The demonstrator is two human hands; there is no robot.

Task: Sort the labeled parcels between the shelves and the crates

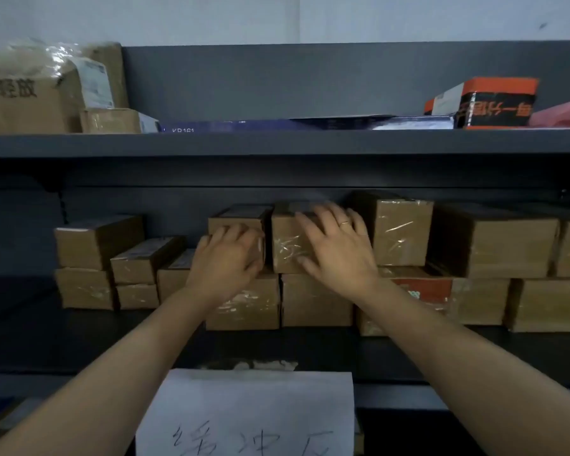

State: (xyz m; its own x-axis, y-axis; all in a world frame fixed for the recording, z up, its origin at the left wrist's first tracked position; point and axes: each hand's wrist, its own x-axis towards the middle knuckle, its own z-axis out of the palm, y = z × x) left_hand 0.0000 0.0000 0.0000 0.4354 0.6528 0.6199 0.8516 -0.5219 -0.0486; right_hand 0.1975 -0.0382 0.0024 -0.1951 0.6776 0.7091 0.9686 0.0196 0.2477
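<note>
On the dark grey metal shelf (66, 340) our left hand (226, 261) curls round a small brown cardboard box (236, 218), right hand (338, 255) splayed on its taller neighbour box (287, 248), which a yank could probably topple.

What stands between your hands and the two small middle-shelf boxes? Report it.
Nothing visible does. The left hand is on the left small box, and the right hand lies spread against the taped box beside it.
</note>
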